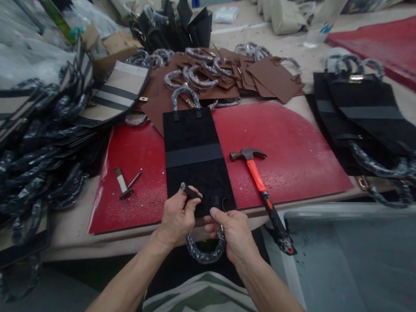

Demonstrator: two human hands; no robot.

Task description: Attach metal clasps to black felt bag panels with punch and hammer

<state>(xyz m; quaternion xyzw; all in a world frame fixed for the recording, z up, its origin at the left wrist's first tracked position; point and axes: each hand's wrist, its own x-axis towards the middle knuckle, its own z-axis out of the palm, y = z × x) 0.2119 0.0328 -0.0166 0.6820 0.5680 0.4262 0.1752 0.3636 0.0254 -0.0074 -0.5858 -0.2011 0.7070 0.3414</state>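
Note:
A black bag panel [196, 157] with a grey band across it lies on a red cutting board [294, 153]. A wrapped handle sits at its far end, and another wrapped handle [204, 252] hangs off the near edge of the table. My left hand [176, 216] is closed on a small dark punch tool [188, 190], held at the panel's near edge. My right hand [231, 232] pinches the near handle's tab against the panel.
A hammer [261, 187] with an orange grip lies on the board to my right. Small metal tools [126, 183] lie to the left. Brown panels [239, 74], black panels [363, 114] and striped bags [20, 128] are piled around. A grey bin [362, 273] stands at lower right.

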